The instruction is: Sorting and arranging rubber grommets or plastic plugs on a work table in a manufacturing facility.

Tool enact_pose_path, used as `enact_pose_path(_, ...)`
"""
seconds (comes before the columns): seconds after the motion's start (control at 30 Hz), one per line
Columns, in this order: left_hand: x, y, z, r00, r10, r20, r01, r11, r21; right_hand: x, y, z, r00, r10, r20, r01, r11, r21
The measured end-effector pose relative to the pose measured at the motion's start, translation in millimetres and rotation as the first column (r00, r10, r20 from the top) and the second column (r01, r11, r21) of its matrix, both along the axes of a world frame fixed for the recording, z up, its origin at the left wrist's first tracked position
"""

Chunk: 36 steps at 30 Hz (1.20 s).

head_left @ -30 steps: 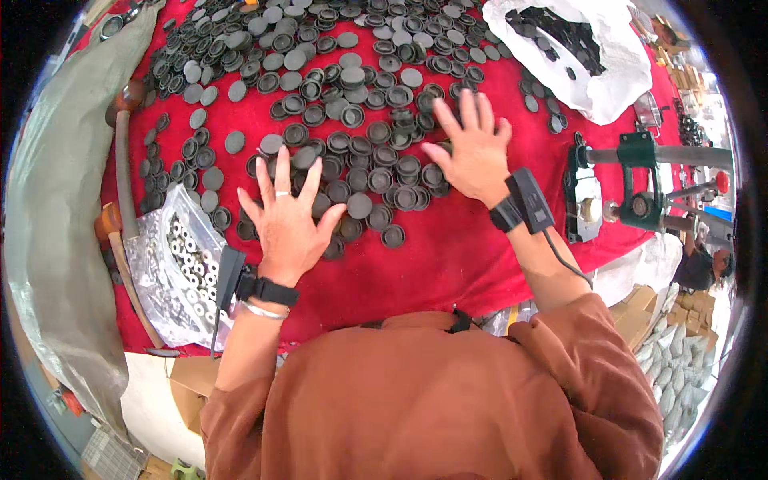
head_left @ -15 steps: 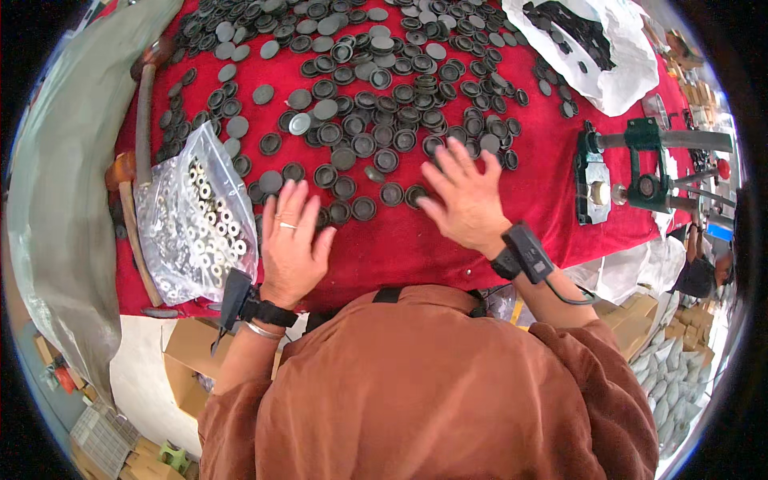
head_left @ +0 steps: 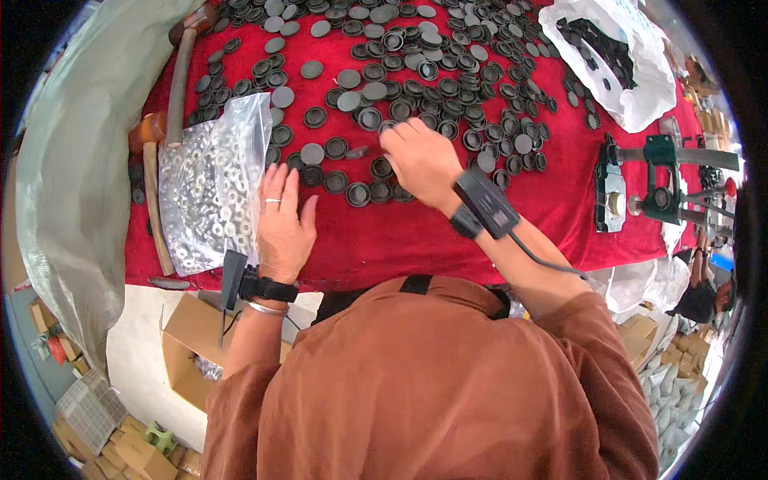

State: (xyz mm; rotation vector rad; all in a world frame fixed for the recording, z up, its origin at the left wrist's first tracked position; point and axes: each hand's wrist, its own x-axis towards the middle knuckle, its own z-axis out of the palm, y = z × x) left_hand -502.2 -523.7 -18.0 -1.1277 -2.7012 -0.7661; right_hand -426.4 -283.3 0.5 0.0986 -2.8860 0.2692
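Note:
Many round black caps (head_left: 358, 193) lie scattered over the red cloth (head_left: 368, 240), some flat side up, others showing their rims. My left hand (head_left: 284, 228) rests open beside a clear plastic bag (head_left: 212, 192) of small white and metal ring-shaped parts, its fingers stretched out and near its edge. My right hand (head_left: 424, 164) is closed above the caps, fingertips bent inward beside a grey cap. What is in the fingers, if anything, is hidden. Left of them, a small dark blurred piece (head_left: 360, 150) shows among the caps.
Two wooden-handled hammers (head_left: 154, 208) lie left of the bag. A green hand press (head_left: 660, 180) stands on the right, below a white sack (head_left: 612, 64) with black pieces. A large grey-green plastic sheet (head_left: 72, 184) borders the left; a cardboard box (head_left: 192, 340) sits below the table edge.
My right hand has moved left and its spread fingers have closed. The left hand has come nearer the bag's edge. The small piece among the caps has shifted, and the view has tilted slightly.

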Motion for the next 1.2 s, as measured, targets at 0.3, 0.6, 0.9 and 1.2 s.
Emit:
enact_pose_path(0.3, 15, 17, 4, 0.98, -0.189, -0.058, 0.19, 0.982, 0.015, 96, -26, -4, 0.969, 0.237, -0.064, -0.245, 0.951, -0.19)
enact_pose_path(0.6, -19, 42, -3, 0.987, -0.065, -0.145, 0.054, 0.996, -0.077, 31, -22, 10, 0.979, 0.06, -0.195, -0.106, 0.966, -0.234)
enact_pose_path(0.9, -55, 53, 16, 0.957, -0.013, 0.29, 0.006, 1.0, 0.025, -25, -26, -19, 0.999, -0.035, 0.019, 0.04, 0.922, -0.385)
enact_pose_path(1.2, -61, -27, 13, 0.999, 0.044, 0.032, -0.047, 0.991, 0.123, -19, -8, -21, 0.97, -0.239, -0.049, 0.197, 0.884, -0.425)
